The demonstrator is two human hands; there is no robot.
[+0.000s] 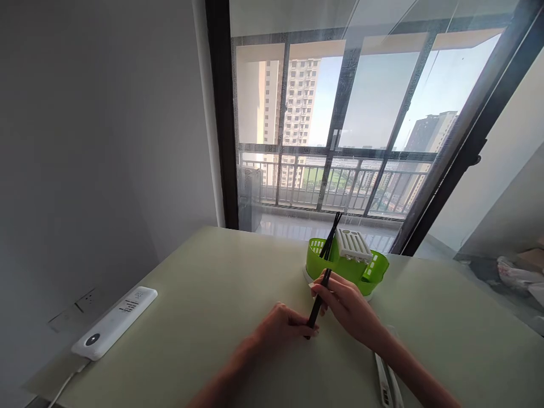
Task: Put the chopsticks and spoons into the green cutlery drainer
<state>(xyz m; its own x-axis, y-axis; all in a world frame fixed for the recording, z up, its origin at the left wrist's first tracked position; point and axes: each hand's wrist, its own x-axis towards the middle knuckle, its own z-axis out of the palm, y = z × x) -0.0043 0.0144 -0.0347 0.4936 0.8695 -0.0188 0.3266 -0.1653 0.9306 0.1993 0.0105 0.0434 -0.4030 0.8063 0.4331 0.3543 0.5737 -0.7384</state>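
Note:
Black chopsticks slant between my two hands, low over the table; I cannot tell how many there are. My left hand pinches their lower end between thumb and fingers. Higher up, my right hand is closed around the upper part. Just beyond stands a green utensil caddy with a white slotted middle piece. Several more black chopsticks lean in its left compartment. My right hand covers part of the caddy's front.
The pale green table reaches to a glass sliding door. A white power strip with a cord lies at the left by the wall. Long white utensils, partly hidden, lie under my right forearm.

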